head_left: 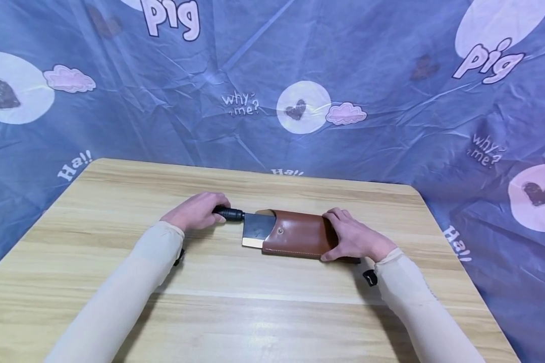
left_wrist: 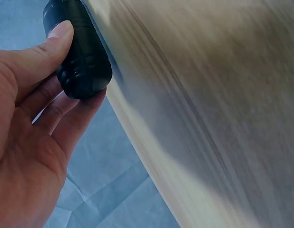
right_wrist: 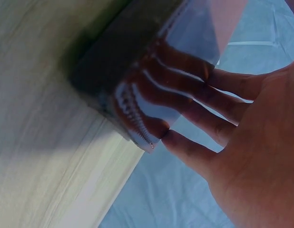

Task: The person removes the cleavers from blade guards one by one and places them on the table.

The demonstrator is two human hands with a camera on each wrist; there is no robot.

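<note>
A cleaver (head_left: 258, 226) with a dark blade, a bright cutting edge and a black handle (left_wrist: 85, 52) lies partly inside a brown leather sheath (head_left: 300, 234). Part of the blade shows outside the sheath's left mouth; the rest is hidden. My left hand (head_left: 200, 210) grips the end of the handle, thumb on one side and fingers on the other. At the sheath's right end, my right hand (head_left: 351, 236) spans its width, with the thumb at the near edge and the fingers at the far edge. A snap stud (head_left: 280, 231) shows near the mouth.
Beneath both hands is a light wood-grain table (head_left: 254, 302) with rounded far corners. Behind it hangs a blue printed cloth (head_left: 236, 60), wrinkled, reaching down past the table's sides. A black strap (head_left: 370, 277) shows under the right wrist.
</note>
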